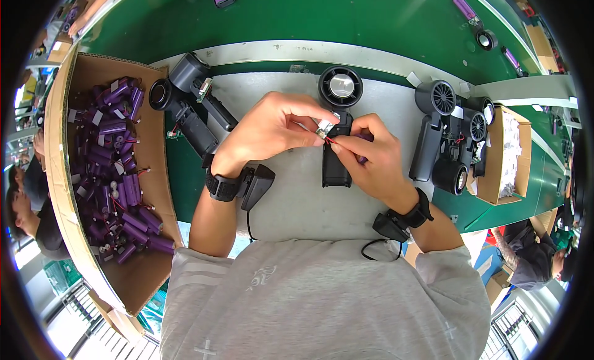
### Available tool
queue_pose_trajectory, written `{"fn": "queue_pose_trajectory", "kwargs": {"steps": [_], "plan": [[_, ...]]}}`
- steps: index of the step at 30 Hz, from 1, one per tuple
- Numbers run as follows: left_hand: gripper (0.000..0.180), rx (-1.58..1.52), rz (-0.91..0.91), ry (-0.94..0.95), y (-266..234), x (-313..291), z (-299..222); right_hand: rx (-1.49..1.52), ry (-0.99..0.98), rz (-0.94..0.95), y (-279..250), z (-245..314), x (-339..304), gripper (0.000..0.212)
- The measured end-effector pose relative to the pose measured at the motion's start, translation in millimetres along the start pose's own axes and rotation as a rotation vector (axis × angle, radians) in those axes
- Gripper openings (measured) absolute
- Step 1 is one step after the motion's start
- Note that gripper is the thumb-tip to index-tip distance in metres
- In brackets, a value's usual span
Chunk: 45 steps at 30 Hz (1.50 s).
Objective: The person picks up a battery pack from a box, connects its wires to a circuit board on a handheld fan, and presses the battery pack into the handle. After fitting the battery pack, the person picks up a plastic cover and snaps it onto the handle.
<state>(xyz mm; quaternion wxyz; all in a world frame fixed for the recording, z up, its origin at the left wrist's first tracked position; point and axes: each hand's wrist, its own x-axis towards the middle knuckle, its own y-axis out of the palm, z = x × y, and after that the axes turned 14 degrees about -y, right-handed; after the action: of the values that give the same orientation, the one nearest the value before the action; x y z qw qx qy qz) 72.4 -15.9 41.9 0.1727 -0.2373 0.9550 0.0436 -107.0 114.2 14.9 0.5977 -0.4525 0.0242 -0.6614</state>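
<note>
Between the thumb and fingers of my left hand (275,128) is a small circuit board (324,127) with pale parts on it. My right hand (371,153) pinches thin red wires (331,140) at the board's lower edge. A purple battery pack (364,138) shows partly behind the right fingers; the rest of it is covered. Under both hands lies a black handheld fan body (336,168), its round head (341,86) pointing away from me. Whether the wire's plug sits in the board cannot be made out.
A cardboard box (164,193) of purple battery packs stands at left. Black fan bodies (192,115) lie beside it, and several more fan units (436,125) sit at right by a small carton (523,150). A white ledge (266,51) crosses behind the grey mat (278,205). People work on both sides.
</note>
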Motion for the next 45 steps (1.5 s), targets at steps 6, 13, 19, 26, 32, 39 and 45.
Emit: {"fn": "queue_pose_trajectory", "kwargs": {"steps": [6, 13, 19, 26, 32, 39, 45], "plan": [[0.038, 0.083, -0.066, 0.079, 5.8, -0.1, -1.5, 0.017, -0.040, -0.002, -3.5, -1.9, 0.9, 0.015], [0.035, 0.261, -0.191, 0.139, 16.6, -0.4, -4.2, 0.044, 0.148, -0.125, 3.7, 7.5, 6.3, 0.027], [0.034, 0.310, -0.220, 0.192, 16.2, 0.0, -2.2, -0.004, 0.093, -0.109, 6.1, 2.4, 5.1, 0.030], [0.028, 0.314, -0.246, 0.196, 13.6, -0.5, -3.1, 0.025, 0.142, -0.142, 6.8, 3.0, 6.2, 0.031], [0.025, 0.290, -0.253, 0.205, 14.5, 1.9, 1.1, -0.006, 0.149, -0.141, 4.6, 4.7, 8.4, 0.032], [0.020, 0.273, -0.304, 0.246, 17.6, 5.9, 6.1, -0.048, 0.133, -0.120, 4.6, 2.2, 7.6, 0.032], [0.019, 0.281, -0.323, 0.273, 17.8, 6.6, 9.1, -0.057, 0.151, -0.133, 6.0, 1.8, 8.2, 0.032]]}}
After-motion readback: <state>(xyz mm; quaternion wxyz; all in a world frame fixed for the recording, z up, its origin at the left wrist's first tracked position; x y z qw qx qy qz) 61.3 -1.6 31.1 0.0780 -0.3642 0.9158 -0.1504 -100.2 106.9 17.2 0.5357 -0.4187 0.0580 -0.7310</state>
